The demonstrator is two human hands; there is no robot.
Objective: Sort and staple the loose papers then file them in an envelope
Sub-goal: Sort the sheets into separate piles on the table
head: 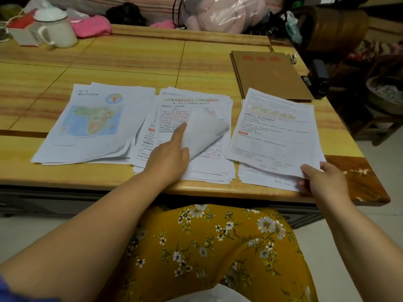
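The loose papers lie in three heaps along the near half of the wooden table [196, 53]: a left pile [91, 125] topped by a map of Africa, a middle pile [194, 136] headed with red and black print, and a right pile [272, 136] near the table's front right corner. These are thin printed sheets, light and limp, and they look ready to slide over one another, since every heap is fanned and out of square. The top sheet of the middle pile curls up and over on its lower right side, showing its blank back, which tells how easily a single leaf bends. The left hand [168, 160] rests on that pile with the forefinger stretched straight across the page and the thumb under the lifted leaf; whether the other fingers curl I cannot tell. The right hand [325, 182] pinches the near right corner of the top sheets of the right pile, thumb on top, raising that edge a little off the rest. Corners and edges seem the best places to take hold, with a flat palm to steady the heap and both hands to square it before stapling. Behind the right pile lies a stiff brown envelope [270, 75] with red characters, and a dark stapler [318, 79] sits at the table's right edge, just beside it. A white lidded mug [56, 27] stands at the far left.
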